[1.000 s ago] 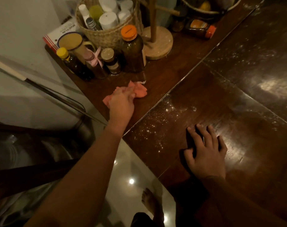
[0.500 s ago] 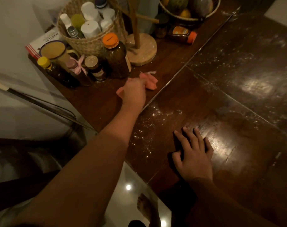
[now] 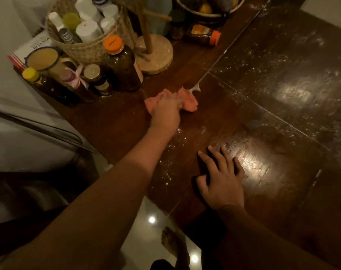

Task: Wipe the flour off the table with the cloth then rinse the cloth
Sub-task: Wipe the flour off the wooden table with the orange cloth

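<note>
My left hand presses a crumpled pink cloth flat on the dark wooden table, right at the seam between two tabletop panels. A white smear of flour sits at the cloth's far corner. Scattered flour lies just below my left wrist, and more flour dusts the far right panels. My right hand rests palm down on the table near the front edge, fingers spread, holding nothing.
Along the back left stand a woven basket of bottles, a brown jar with an orange lid, several small jars, a round wooden stand, a tipped orange-capped bottle and a fruit bowl. Glossy floor lies below.
My left hand has slid the cloth to the right across the table, from near the jars to the seam. The right hand has stayed put.
</note>
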